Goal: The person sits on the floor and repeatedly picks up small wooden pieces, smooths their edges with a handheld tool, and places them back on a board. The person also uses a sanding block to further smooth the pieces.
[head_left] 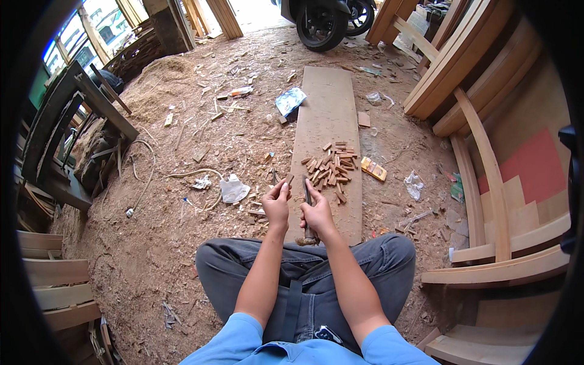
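Note:
Sitting cross-legged, I hold both hands in front of me over the near part of a long board (326, 91). My left hand (277, 204) is closed, pinching a small wooden block (289, 179) between thumb and fingers. Beside it, my right hand (317, 214) wraps round a chisel (306, 185), its dark blade pointing away from me and its worn butt end toward my lap. The chisel's tip and the block are close together but look apart. Just beyond my right hand lies a loose pile of small wooden blocks (333, 164) on the board.
A yellow box (373, 169) lies right of the board, and a blue-white packet (290, 101) touches its left edge. Wood chips and litter cover the floor (182, 201). Wooden frames (496, 176) lean at right; a dark frame (55, 140) stands left. A motorbike wheel (320, 27) is at the far end.

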Action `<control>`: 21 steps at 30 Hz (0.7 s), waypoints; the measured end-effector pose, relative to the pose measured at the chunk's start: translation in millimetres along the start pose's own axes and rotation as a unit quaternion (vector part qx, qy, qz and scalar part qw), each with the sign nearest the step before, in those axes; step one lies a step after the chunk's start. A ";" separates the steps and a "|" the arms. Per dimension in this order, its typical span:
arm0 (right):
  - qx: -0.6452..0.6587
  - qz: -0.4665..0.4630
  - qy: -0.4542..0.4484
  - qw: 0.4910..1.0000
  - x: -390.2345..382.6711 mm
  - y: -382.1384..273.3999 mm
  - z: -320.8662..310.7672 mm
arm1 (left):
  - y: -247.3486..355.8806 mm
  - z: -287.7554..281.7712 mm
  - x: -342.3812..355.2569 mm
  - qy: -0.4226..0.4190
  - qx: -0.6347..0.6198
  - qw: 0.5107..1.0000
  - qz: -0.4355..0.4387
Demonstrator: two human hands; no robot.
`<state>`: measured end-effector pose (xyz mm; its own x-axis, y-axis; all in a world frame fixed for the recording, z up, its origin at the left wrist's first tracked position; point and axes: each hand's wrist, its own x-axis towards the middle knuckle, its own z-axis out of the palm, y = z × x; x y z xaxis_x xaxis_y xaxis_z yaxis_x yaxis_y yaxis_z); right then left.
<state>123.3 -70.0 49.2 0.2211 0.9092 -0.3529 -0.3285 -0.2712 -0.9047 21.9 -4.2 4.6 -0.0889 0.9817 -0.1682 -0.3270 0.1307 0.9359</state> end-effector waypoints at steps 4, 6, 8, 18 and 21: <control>-0.049 -0.004 -0.061 0.997 -3.0 0.4 10.5 | 3.8 -8.6 3.4 0.015 -0.039 0.999 -0.019; -0.076 0.013 -0.065 0.995 -5.1 -3.2 9.6 | 3.8 -7.7 4.1 0.023 -0.051 0.998 -0.040; -0.080 0.006 -0.083 0.993 -8.2 -5.8 9.4 | 1.8 -4.7 5.9 0.008 -0.042 0.999 -0.026; -0.133 0.014 -0.061 0.989 -8.9 1.1 12.1 | -9.2 -10.3 14.7 -0.030 0.058 0.997 0.046; -0.084 -0.011 0.033 0.996 3.1 -1.8 1.4 | -7.7 -2.7 -2.2 -0.052 0.141 0.982 0.110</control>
<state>123.3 -66.3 50.1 0.2877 0.8948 -0.3414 -0.1648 -0.3049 -0.9380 22.1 -7.7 -3.1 -0.0264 0.9975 0.0659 -0.0349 -0.0668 0.9972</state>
